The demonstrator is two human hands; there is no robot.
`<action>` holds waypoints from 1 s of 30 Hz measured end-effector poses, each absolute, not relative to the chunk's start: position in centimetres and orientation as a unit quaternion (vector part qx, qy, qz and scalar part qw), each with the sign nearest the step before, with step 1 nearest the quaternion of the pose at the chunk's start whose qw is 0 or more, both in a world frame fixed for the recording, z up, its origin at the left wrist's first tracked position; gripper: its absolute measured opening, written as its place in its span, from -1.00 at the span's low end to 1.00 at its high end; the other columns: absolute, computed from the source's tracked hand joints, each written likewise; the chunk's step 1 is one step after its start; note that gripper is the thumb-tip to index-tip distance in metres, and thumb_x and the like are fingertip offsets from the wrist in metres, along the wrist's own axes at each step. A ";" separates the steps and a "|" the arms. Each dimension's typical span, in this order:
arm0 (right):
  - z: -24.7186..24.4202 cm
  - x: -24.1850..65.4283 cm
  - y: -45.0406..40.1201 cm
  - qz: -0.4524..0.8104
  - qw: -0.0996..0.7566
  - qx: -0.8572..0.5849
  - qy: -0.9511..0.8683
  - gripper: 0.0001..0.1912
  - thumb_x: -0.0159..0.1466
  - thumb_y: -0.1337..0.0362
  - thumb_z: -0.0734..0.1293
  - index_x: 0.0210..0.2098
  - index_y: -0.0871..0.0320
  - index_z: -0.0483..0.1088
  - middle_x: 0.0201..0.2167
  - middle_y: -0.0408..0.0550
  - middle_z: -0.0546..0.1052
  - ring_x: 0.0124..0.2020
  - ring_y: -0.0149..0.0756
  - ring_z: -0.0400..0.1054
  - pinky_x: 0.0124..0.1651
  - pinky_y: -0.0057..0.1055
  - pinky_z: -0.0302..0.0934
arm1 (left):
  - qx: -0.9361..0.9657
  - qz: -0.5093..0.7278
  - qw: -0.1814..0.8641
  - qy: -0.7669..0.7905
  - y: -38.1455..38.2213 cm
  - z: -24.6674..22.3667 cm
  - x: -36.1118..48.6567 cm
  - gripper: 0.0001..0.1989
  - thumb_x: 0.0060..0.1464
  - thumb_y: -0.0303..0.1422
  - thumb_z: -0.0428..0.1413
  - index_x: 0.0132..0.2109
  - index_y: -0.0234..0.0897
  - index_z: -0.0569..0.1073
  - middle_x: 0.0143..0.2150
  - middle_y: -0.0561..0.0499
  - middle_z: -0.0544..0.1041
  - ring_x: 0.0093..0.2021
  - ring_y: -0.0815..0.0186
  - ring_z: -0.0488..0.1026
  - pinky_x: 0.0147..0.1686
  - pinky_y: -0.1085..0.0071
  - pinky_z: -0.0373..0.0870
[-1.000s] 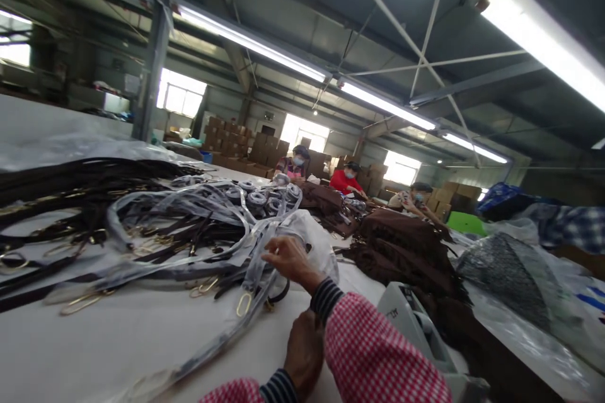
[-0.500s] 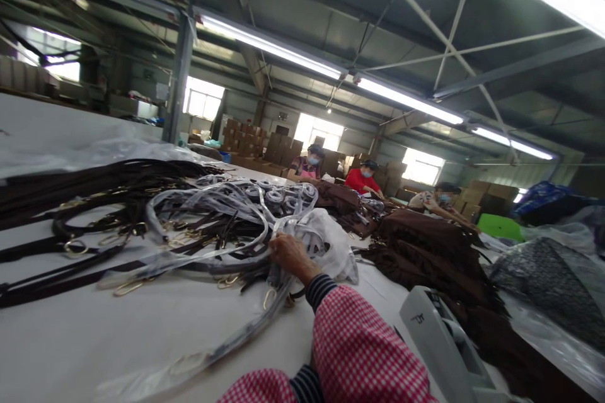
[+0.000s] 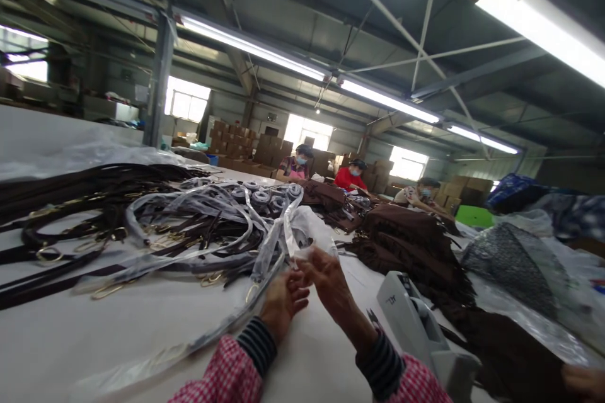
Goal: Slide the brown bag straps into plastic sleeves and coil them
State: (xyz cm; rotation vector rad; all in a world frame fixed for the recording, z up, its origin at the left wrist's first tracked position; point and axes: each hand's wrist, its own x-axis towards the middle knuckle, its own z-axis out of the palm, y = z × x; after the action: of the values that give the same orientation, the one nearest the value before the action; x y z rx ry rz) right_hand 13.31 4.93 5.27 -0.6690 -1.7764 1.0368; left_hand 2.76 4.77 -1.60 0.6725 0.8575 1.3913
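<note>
Dark straps with gold clips, many in clear plastic sleeves, lie tangled in a strap pile on the white table. My right hand pinches the end of a plastic-wrapped strap that rises from the right side of the pile. Just left of it and close to its fingertips, my left hand has its fingers apart, palm turned inward. A long sleeved strap runs across the table below the pile, left of my left hand.
A grey-white device stands right of my right arm. Beyond are brown fabric pieces and bubble wrap. Three masked people sit across the table. Part of another hand shows at the lower right edge.
My left hand has come up into view beside my right hand. My right hand has moved toward me and right, drawing a wrapped strap end. The view has turned slightly right.
</note>
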 end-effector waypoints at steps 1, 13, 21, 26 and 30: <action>4.2 14.1 3.8 0.434 0.475 -0.278 -0.713 -0.72 0.25 0.08 0.41 -0.40 0.16 0.42 -0.48 -0.17 0.42 -0.47 -0.38 0.27 -0.41 -0.46 0.20 | 0.285 0.615 0.638 0.364 4.9 -1.2 2.1 -0.71 0.29 -0.13 0.01 -0.22 -0.27 0.41 -0.37 -0.04 0.55 -0.43 0.32 0.50 -0.36 0.42 0.45; -0.7 18.2 4.6 0.548 0.457 -0.310 -0.628 -0.33 0.20 -0.35 0.35 -0.39 0.23 0.50 -0.41 0.00 0.54 -0.47 -0.34 0.39 -0.60 -0.55 0.07 | 0.429 0.597 0.548 0.399 3.0 -0.2 3.3 -0.71 0.15 -0.14 0.25 -0.26 -0.28 0.44 -0.64 0.19 0.31 -0.69 0.48 0.15 -0.66 0.57 0.10; 1.0 16.9 8.8 0.748 0.438 -0.282 -0.411 -0.33 0.17 -0.26 0.46 -0.22 0.32 0.47 -0.49 0.02 0.58 -0.54 -0.37 0.43 -0.52 -0.54 0.25 | 0.670 0.426 0.489 0.361 0.5 -0.2 5.9 -0.61 0.23 0.01 0.08 -0.26 -0.26 0.41 -0.61 0.12 0.36 -0.68 0.47 0.16 -0.64 0.51 0.08; 1.1 16.0 8.8 0.707 0.479 -0.289 -0.432 -0.49 0.10 -0.07 0.55 -0.32 0.30 0.47 -0.60 -0.11 0.50 -0.65 -0.46 0.28 -0.63 -0.57 0.12 | 0.605 0.432 0.555 0.373 0.6 -0.9 4.9 -0.54 0.10 0.11 0.09 -0.29 -0.23 0.37 -0.67 0.10 0.39 -0.77 0.46 0.13 -0.73 0.52 0.03; 2.7 15.5 7.2 0.705 0.509 -0.211 -0.446 -0.66 0.04 0.20 0.61 -0.49 0.24 0.41 -0.64 -0.19 0.43 -0.62 -0.51 0.24 -0.56 -0.59 0.14 | 0.596 0.435 0.569 0.362 -1.8 -0.1 2.4 -0.53 0.09 0.13 0.16 -0.25 -0.22 0.41 -0.62 0.12 0.37 -0.68 0.43 0.17 -0.66 0.51 0.01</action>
State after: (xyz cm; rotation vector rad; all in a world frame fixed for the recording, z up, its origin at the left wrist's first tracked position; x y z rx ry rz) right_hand 15.47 7.23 2.72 -0.5094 -1.0752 1.6981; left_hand 2.44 -1.82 -0.07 1.4004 0.8504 1.0226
